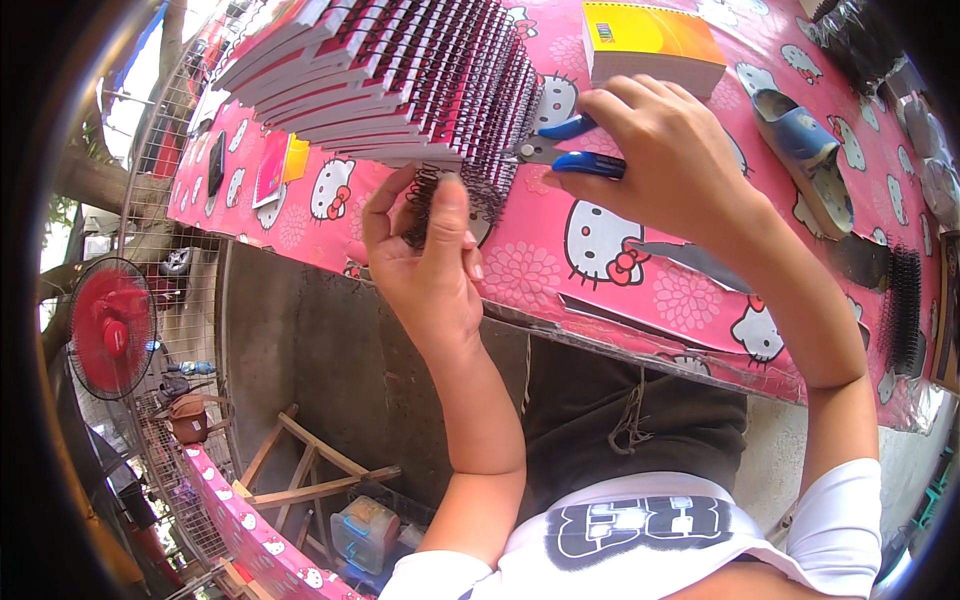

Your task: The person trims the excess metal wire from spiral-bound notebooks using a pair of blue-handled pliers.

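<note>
A tall, leaning stack of spiral-bound notebooks [370, 90] rises at the upper left of the table, its black coils facing right. My right hand [660, 145] grips blue-handled pliers [588, 163], whose handles are spread apart. The pliers' jaws reach the coil edge near the bottom of the stack. Below that corner, my left hand [430, 250] is closed around a dark wire coil [425, 205], thumb pointing up. The fingers partly hide this coil, and I cannot tell which notebook it belongs to.
The pink patterned tablecloth [525, 270] covers the table. Yellow-covered notebooks [655, 45] stand behind my right hand. A blue clog [805, 150] and a row of black coils [903, 310] lie at the right. A red fan [113, 328] and a wooden frame [310, 470] stand at the left.
</note>
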